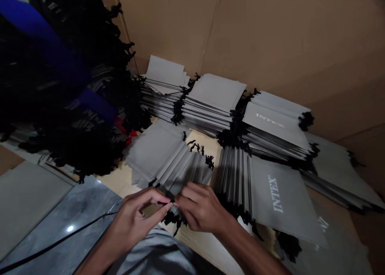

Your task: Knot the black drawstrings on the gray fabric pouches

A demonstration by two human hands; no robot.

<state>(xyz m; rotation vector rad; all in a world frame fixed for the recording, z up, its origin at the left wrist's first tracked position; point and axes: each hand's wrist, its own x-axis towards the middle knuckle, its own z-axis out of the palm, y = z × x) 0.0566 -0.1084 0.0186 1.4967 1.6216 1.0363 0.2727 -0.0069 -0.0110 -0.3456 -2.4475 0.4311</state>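
Note:
My left hand and my right hand meet low in the middle, fingertips pinched together on a black drawstring at the near edge of a fanned pile of grey fabric pouches. Both hands are closed on the cord. A larger fanned stack of grey pouches printed INTEX lies just right of my right hand.
Stacks of grey pouches line the cardboard wall at the back. A dark heap of pouches with black cords fills the left. A thin black cable crosses a glossy grey surface at lower left.

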